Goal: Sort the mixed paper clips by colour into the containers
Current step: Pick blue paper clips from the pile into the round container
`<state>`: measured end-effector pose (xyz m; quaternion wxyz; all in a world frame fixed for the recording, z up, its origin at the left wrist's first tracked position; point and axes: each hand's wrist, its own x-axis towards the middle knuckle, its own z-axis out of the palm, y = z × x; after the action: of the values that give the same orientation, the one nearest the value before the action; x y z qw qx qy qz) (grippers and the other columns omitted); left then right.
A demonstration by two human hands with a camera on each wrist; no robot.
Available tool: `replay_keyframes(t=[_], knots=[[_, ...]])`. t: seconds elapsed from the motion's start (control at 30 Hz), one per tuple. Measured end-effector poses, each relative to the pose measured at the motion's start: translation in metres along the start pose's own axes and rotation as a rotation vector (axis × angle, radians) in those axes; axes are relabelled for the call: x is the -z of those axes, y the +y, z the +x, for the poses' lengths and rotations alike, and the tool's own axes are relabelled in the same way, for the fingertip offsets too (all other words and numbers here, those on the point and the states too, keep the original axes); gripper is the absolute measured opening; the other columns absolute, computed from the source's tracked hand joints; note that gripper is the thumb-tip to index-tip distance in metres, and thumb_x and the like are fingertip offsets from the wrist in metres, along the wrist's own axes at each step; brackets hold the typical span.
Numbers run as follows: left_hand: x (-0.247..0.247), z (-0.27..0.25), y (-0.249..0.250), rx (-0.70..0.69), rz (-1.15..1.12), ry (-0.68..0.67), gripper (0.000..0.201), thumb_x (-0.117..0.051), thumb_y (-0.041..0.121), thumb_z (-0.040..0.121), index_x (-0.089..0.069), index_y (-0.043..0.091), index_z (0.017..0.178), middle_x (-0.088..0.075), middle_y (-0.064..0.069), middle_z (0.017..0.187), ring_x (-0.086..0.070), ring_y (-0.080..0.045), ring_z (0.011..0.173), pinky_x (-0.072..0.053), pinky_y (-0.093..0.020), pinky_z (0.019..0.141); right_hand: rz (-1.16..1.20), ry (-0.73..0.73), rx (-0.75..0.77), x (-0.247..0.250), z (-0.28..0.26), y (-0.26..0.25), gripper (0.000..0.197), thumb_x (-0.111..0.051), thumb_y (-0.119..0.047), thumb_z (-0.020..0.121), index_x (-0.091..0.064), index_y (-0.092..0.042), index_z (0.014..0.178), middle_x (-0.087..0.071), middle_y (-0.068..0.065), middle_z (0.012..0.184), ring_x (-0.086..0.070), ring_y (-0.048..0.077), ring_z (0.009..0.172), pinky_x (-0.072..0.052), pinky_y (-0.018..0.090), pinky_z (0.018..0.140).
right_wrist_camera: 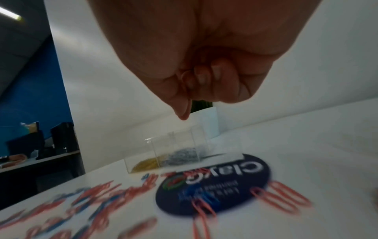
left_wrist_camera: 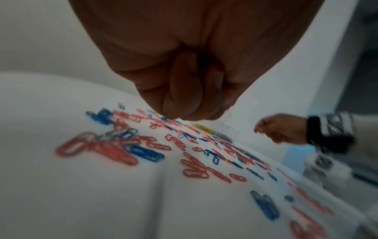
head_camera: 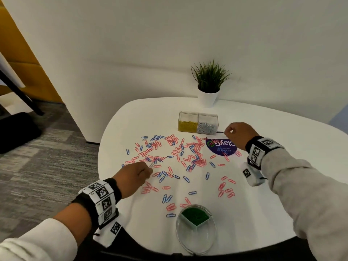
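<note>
Pinching a pale clip (head_camera: pixel 151 165), your left hand (head_camera: pixel 134 176) hovers over the worktop (head_camera: pixel 282 185); your right hand (head_camera: pixel 238 133) is curled, contents unclear.

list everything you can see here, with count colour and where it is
paper clips: many, pink-red and blue, scattered over table centre
table: one, white, rounded
clear box: one, two compartments, yellow clips left, silver clips right, far side
green tray: one, holds green clips, in a clear round dish at near edge
round sticker: one, dark blue, right of centre
potted plant: one, green in white pot, far edge
wrist bands: two, black and white markers
left hand: fingers curled, pinching a pale clip
right hand: fingers curled near the box
</note>
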<state>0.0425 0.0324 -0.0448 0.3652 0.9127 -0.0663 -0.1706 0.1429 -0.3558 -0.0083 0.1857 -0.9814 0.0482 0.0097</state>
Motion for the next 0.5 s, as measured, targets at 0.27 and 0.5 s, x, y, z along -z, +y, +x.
replay_keyframes(t=[0.27, 0.5], knots=[[-0.001, -0.009, 0.019, 0.04, -0.089, -0.171, 0.014, -0.06, 0.021, 0.095, -0.072, 0.013, 0.093, -0.063, 0.014, 0.066, -0.056, -0.006, 0.06, -0.043, -0.021, 0.054, -0.194, -0.308, 0.235, -0.027, -0.079, -0.013, 0.008, -0.054, -0.033, 0.095, -0.061, -0.03, 0.091, -0.059, -0.012, 0.09, -0.052, 0.007, 0.078, -0.037, 0.023, 0.069], [-0.028, -0.023, 0.041, -0.123, 0.65, -0.23, 0.037, -0.055, 0.064, 0.088, -0.068, 0.031, 0.1, -0.062, 0.012, 0.101, -0.057, -0.01, 0.095, -0.05, -0.032, 0.087, -0.2, -0.387, 0.301, -0.051, -0.116, -0.051, 0.01, -0.053, -0.035, 0.095, -0.061, -0.032, 0.1, -0.064, -0.007, 0.11, -0.057, 0.015, 0.097, -0.048, 0.03, 0.085]])
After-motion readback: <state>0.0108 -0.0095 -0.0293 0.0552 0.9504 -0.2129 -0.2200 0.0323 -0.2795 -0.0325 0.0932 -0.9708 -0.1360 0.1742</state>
